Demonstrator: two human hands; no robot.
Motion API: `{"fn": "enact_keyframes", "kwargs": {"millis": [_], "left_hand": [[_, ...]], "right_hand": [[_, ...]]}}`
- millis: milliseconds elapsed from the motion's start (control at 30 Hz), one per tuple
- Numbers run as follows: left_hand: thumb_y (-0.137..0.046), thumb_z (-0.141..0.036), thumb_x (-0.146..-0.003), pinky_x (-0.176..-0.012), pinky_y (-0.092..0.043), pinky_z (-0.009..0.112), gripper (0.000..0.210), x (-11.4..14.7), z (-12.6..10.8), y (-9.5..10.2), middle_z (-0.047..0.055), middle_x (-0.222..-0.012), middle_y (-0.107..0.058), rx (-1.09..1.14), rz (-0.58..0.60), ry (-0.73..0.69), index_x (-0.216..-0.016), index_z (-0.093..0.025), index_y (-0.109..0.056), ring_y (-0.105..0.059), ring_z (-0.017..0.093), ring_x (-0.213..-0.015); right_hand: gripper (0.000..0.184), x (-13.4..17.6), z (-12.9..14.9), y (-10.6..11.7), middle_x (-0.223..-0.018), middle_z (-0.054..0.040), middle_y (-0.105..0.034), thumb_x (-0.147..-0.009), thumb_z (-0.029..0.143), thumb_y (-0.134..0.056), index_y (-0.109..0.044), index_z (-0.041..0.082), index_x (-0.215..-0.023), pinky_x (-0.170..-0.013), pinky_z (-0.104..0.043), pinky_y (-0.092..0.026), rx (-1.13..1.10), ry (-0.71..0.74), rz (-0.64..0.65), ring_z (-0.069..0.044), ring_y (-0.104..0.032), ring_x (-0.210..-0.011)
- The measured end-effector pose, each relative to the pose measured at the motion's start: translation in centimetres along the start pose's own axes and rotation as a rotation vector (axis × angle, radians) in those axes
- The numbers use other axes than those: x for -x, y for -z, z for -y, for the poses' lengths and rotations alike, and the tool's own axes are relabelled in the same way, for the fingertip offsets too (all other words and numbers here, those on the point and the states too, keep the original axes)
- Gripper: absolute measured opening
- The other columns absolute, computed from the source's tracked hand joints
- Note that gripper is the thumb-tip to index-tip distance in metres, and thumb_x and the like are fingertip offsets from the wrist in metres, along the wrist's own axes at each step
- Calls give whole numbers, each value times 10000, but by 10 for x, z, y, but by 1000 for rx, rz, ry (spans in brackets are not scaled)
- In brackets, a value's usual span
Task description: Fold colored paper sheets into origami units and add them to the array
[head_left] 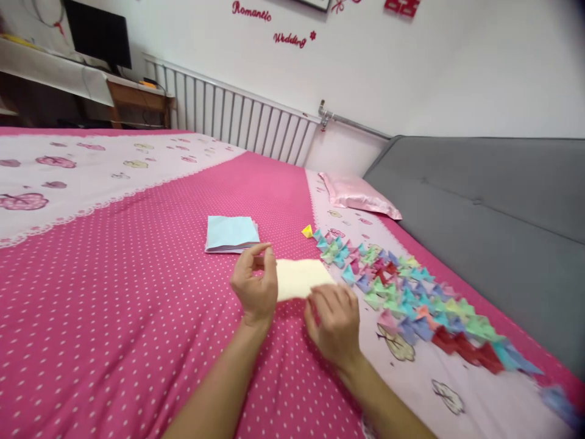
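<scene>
- Our left hand is half closed, fingers curled and thumb up, with the left end of the sheet in its hold.
- Our right hand is bent over the sheet's lower right edge, fingertips drawn together on the paper; its thumb is partly hidden.
- The sheet, pale yellow, spans the gap between our two hands, over the bed.
- Just beyond our left hand lies the stack, light blue on top, on the dotted pink part of the cover.
- To the right of our hands, folded papers lie in crowded rows: blue, green, red, pink and purple, the nearest ones blurred.
- One yellow piece sits at the far end of those rows.
- Beyond the rows we see a pink pillow near the grey headboard.
- Along the wall stands a white radiator, with a monitor on the desk at far left.
</scene>
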State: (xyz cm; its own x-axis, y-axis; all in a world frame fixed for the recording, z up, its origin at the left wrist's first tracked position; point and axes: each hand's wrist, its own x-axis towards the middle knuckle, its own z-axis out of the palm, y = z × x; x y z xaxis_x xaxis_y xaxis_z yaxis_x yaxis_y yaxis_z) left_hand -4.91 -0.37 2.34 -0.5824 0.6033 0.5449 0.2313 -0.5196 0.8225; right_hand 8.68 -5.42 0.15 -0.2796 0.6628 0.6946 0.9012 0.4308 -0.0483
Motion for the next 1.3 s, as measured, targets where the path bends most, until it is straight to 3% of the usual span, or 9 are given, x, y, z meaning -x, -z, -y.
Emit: {"fn": "enact_keyframes", "kwargs": {"millis": [100, 200, 367, 467, 600, 733, 1100, 1300], "left_hand": [[-482, -240, -809, -637, -479, 240, 185, 7, 9, 3, 58, -832, -650, -127, 37, -120, -885, -138, -616, -584, 113, -645], [-443, -225, -820, -674, -481, 258, 213, 21, 15, 21, 76, -878, -650, -272, 143, -216, -926, -128, -601, -589, 129, -681], [-436, -283, -806, -721, -499, 323, 394, 46, 10, 85, 138, -1086, -585, -579, 237, -164, -1155, -105, -479, -607, 195, -813], [-401, -339, -809, -930, -398, 426, 500, 63, 4, 122, 202, -1190, -537, -827, 469, -253, -1215, -50, -441, -492, 296, -1122], [-362, -388, -821, -1032, -265, 453, 568, 83, -5, 147, 198, -1319, -454, -1025, 681, -375, -1261, -37, -442, -329, 318, -1274], [-321, -407, -836, -1046, -217, 455, 592, 90, -14, 152, 201, -1346, -419, -1127, 736, -412, -1284, -38, -432, -321, 315, -1281], [-330, -413, -845, -1040, -235, 434, 566, 92, -20, 149, 186, -1313, -467, -1204, 700, -462, -1262, -56, -468, -382, 306, -1242], [-336, -417, -838, -1035, -240, 425, 552, 91, -19, 146, 183, -1292, -488, -1209, 690, -479, -1234, -67, -498, -405, 303, -1219]], "right_hand": [[206, 58, 15, 25, -864, -30, -648, -784, 113, -477, -597, 279, -809, -952, -452, -307, -34, -111, 47, -219, -556, -885], [214, 89, 30, 37, -812, -11, -645, -771, 130, -486, -598, 312, -785, -945, -466, -332, -73, -214, 52, -221, -573, -868], [170, 100, 39, 41, -977, -42, -644, -802, 282, -492, -626, 321, -899, -957, -488, -336, -115, -335, 42, -253, -542, -1001], [344, 99, 37, 43, -1186, -105, -557, -766, 422, -535, -611, 247, -1053, -1002, -497, -284, -94, -396, 64, -291, -453, -1142], [597, 100, 36, 47, -1360, -124, -400, -723, 563, -538, -526, 216, -1208, -1038, -515, -202, -87, -456, 132, -334, -303, -1267], [672, 102, 37, 48, -1416, -119, -320, -711, 618, -524, -473, 236, -1261, -1032, -518, -203, -119, -475, 162, -347, -247, -1299], [607, 104, 37, 44, -1377, -138, -382, -750, 547, -534, -502, 179, -1232, -1033, -461, -219, -100, -474, 114, -311, -322, -1264], [661, 104, 33, 40, -1380, -133, -379, -710, 593, -550, -505, 191, -1233, -1037, -449, -216, -139, -451, 97, -310, -321, -1264]]}}
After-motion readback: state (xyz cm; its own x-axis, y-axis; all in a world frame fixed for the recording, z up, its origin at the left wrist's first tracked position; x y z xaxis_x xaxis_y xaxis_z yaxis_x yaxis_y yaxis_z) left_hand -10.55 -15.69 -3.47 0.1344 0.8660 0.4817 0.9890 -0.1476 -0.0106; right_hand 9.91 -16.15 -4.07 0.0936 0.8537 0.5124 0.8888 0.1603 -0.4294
